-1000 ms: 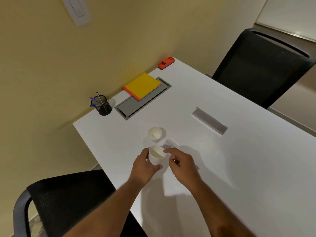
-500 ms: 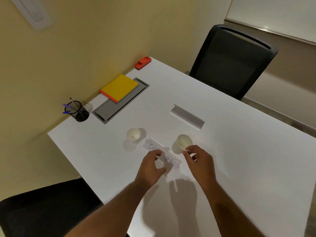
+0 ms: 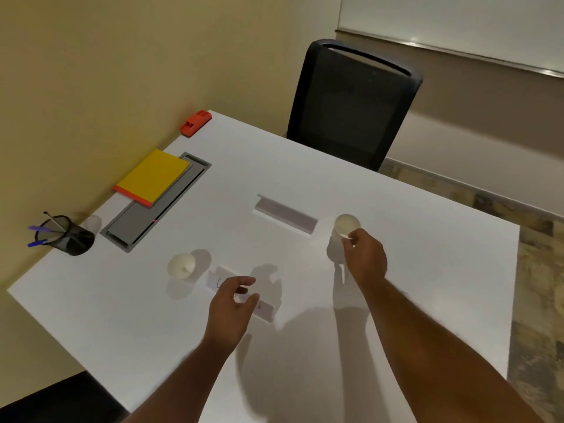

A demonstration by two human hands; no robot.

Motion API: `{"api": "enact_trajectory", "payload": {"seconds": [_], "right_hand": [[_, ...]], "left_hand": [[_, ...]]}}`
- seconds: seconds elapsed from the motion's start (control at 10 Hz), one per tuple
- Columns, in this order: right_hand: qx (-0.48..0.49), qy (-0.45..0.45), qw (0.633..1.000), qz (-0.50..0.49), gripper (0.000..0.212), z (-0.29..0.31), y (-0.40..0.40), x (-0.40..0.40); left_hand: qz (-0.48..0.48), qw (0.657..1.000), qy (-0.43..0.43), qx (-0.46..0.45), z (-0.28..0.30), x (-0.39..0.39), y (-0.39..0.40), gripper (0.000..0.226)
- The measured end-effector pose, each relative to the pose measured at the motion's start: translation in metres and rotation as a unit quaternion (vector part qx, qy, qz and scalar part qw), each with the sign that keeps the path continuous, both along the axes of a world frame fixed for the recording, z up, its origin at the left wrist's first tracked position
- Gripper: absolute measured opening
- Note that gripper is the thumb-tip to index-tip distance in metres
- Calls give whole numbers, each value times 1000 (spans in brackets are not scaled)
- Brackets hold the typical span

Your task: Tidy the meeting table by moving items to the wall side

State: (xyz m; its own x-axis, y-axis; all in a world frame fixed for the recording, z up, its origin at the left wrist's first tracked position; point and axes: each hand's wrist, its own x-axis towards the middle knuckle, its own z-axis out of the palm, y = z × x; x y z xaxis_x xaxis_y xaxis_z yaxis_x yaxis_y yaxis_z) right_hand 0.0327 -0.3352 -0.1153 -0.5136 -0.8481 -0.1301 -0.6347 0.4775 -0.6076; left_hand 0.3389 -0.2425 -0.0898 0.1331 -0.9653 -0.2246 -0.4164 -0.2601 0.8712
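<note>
On a white worktop (image 3: 396, 270), the right hand (image 3: 364, 257) pinches a paper cup (image 3: 345, 228) mid-table while the loosely spread left hand (image 3: 233, 309) hovers over a paper name card (image 3: 265, 309); a second cup (image 3: 181, 265) also awaits moving, whereas notebook (image 3: 152, 175), stapler (image 3: 195, 123) and pen holder (image 3: 68, 236) sit wall-side.

bare forearms, bare hands (no sleeves)

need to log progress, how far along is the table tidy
Done: pen holder, yellow notepad and red stapler sit along the wall. In hand: right hand holds a paper cup; left hand hovers over the name card. Left: second cup and grey holder mid-table.
</note>
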Motion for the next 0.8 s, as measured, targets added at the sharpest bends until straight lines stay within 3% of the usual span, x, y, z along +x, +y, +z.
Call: {"api": "enact_trajectory", "payload": {"seconds": [0.2, 0.4, 0.8], "right_hand": [[52, 22, 998, 12, 25, -12, -12, -14], [19, 45, 998, 48, 44, -13, -4, -17], [-23, 63, 994, 82, 44, 15, 68, 21]], "left_hand": [[5, 1000, -16, 20, -6, 4, 5, 27], [6, 999, -23, 25, -6, 5, 9, 27], [24, 999, -33, 11, 25, 23, 54, 32]]}}
